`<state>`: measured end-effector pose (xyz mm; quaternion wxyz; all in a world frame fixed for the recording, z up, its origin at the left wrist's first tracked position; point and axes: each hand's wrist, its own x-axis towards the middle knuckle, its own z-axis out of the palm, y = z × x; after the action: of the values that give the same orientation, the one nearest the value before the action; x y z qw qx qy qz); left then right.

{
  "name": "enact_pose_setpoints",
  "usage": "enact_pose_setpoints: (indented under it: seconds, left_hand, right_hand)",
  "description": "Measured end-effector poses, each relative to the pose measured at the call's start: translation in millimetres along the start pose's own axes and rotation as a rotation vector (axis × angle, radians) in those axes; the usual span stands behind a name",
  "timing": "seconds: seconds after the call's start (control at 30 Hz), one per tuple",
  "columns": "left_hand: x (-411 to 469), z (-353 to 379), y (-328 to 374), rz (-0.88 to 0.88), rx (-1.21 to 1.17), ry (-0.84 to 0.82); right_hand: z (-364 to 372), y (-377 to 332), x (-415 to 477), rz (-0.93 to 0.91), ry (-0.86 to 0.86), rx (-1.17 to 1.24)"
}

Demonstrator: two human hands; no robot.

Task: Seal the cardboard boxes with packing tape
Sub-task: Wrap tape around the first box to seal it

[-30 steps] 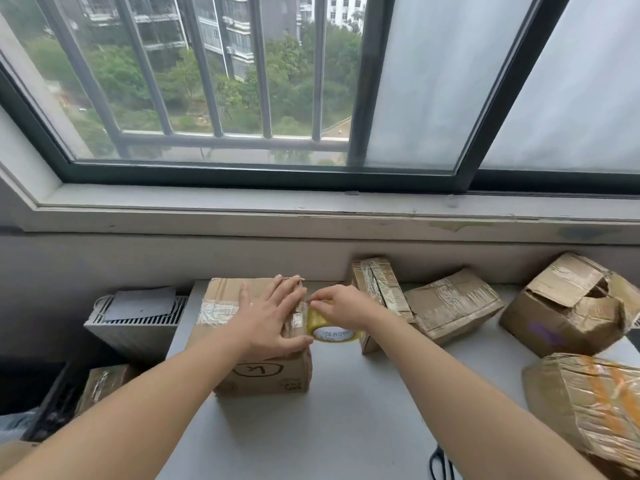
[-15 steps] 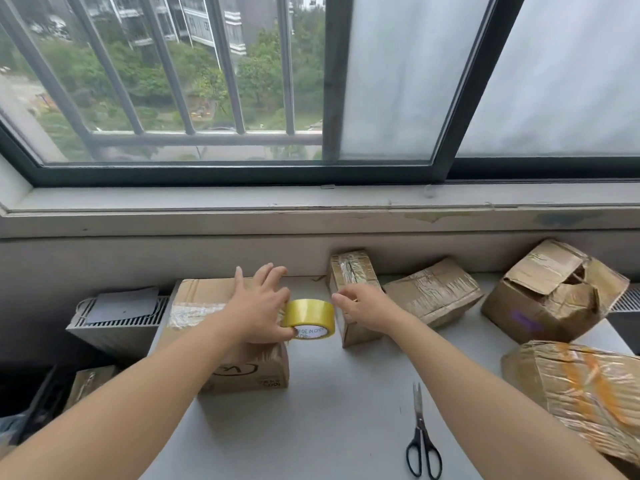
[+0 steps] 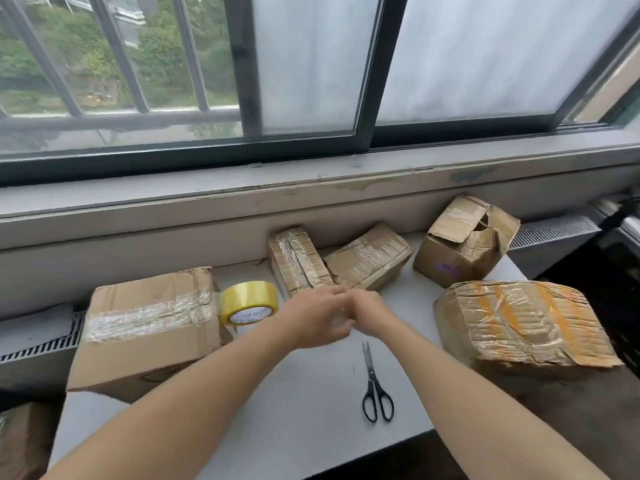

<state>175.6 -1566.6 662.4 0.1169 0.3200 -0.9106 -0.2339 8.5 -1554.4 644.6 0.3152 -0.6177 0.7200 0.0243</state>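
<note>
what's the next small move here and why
Probably reach the left hand to the tape roll. The roll stands free beside the taped box, neither that hand nor the right hand touches it, and the back-right box has torn flaps gaping open.

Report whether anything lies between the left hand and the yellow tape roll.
Nothing visible does. The yellow tape roll stands on edge beside the cardboard box, just left of the left hand; only bare table shows between them. The scissors lie nearer the person, off that path.
</note>
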Motion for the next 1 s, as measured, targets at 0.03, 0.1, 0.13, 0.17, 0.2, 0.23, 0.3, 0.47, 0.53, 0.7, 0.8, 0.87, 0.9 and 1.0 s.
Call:
enact_pose_setpoints:
  seconds: [0.03,0.1,0.13,0.17,0.2,0.23,0.3,0.47,0.53,0.7,0.8,0.87,0.9,1.0]
  left_hand:
    - [5.0,12.2,7.0,-0.039,-0.096,-0.018]
    - [13.7,36.1,14.2,-0.157,-0.214,-0.060]
    - [17.0,48.8,13.5,-0.223,-0.244,-0.091]
    - [19.1,60.1,13.2,-0.285,-0.264,-0.126]
    - [20.3,70.8,12.0,-0.343,-0.273,-0.160]
    - [20.5,81.6,10.2,-0.391,-0.283,-0.183]
    - [18.3,99.6,7.6,-0.479,-0.316,-0.223]
    - [2.5,128.1,-2.0,-0.592,-0.353,-0.339]
    - [-3.8,134.0,-7.4,-0.615,-0.337,-0.374]
    - [-17.3,136.5,-15.4,-0.663,-0.345,-0.408]
    - [-20.8,130.3,-17.6,-0.674,-0.364,-0.380]
    - [-20.5,121.8,-18.2,-0.666,-0.365,-0.354]
    - [-19.6,116.2,-17.9,-0.661,-0.368,-0.338]
    - [-14.4,96.4,-14.4,-0.632,-0.393,-0.281]
  right_hand:
    - [2.3,11.1,-5.1,0.048,0.000,0.001]
    - [9.3,32.3,-18.7,0.118,0.018,0.044]
    - [14.0,42.1,-26.0,0.145,0.034,0.072]
    - [19.8,50.8,-33.0,0.174,0.044,0.097]
    - [27.1,59.3,-38.3,0.204,0.047,0.116]
    - [34.6,66.5,-43.8,0.233,0.040,0.123]
    - [52.5,78.5,-50.6,0.286,-0.011,0.107]
    - [98.7,94.0,-59.6,0.354,-0.132,0.012]
    - [111.9,96.8,-62.2,0.370,-0.143,-0.018]
    - [126.8,94.1,-58.2,0.390,-0.098,-0.089]
    - [127.4,88.8,-56.6,0.407,-0.083,-0.094]
    - [123.1,87.3,-57.3,0.440,-0.075,-0.032]
    - [119.7,86.2,-57.9,0.455,-0.078,0.006]
    - [107.2,81.6,-60.4,0.459,-0.128,0.120]
